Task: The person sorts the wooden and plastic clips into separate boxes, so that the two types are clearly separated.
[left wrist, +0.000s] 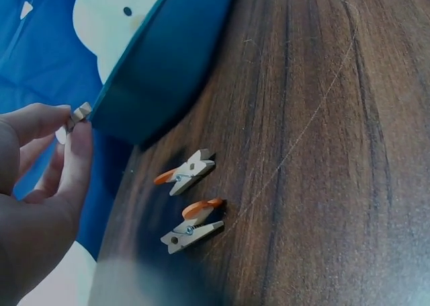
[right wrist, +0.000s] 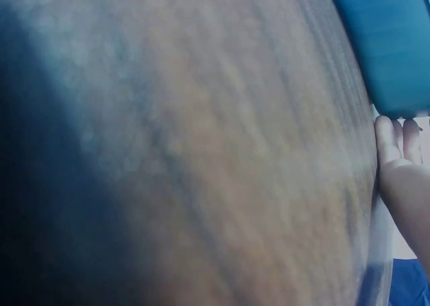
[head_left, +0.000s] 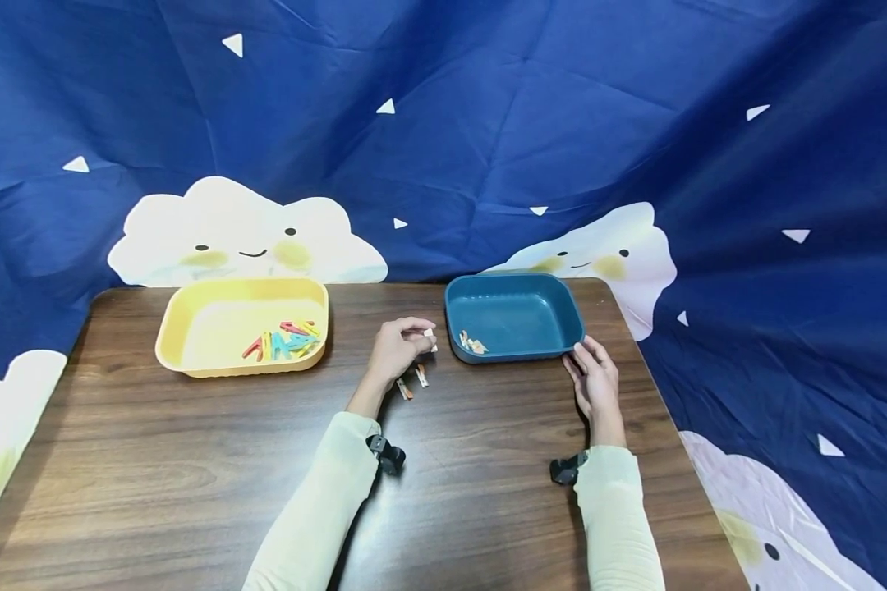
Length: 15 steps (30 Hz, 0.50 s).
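My left hand (head_left: 402, 349) pinches a small wooden clothespin (left wrist: 82, 111) between thumb and fingertips, just left of the blue bin (head_left: 513, 356). In the left wrist view the clothespin's end overlaps the bin's edge. Two more wooden clothespins with orange parts, one (left wrist: 187, 171) nearer the bin and another (left wrist: 191, 228) beside it, lie on the table below that hand. At the bin's front right corner, my right hand (head_left: 597, 382) rests its fingers against the outside, and the right wrist view shows those fingers fairly straight. Several wooden clothespins (head_left: 473, 342) lie inside the bin's front left corner.
A yellow bin (head_left: 229, 371) stands at the back left, with several red, yellow and blue clothespins (head_left: 284, 342) in its right part. Both bins are near the back edge of the wooden table (head_left: 192, 468). Behind hangs a blue curtain (head_left: 443, 164) with clouds.
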Motion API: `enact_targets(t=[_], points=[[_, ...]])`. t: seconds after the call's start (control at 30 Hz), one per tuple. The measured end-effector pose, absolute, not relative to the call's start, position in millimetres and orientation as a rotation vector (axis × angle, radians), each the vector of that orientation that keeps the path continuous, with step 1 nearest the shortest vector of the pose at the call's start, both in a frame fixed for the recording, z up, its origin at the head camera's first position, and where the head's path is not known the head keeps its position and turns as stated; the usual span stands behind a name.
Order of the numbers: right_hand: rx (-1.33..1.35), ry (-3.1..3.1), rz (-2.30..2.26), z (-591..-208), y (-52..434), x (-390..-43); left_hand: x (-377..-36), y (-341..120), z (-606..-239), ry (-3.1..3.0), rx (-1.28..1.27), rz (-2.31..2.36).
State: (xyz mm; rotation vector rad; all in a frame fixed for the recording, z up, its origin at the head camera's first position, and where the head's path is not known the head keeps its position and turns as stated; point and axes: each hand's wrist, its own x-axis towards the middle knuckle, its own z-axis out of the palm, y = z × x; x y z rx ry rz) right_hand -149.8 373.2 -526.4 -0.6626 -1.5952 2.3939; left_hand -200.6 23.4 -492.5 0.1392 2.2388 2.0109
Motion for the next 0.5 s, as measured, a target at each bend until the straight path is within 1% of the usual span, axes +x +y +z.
enact_targets(t=[0.5], points=[[-0.677,-1.588,2.376,-525.7,371.2,-149.5,-206.2,31.5,-488.9,2.248,0.179,1.983]])
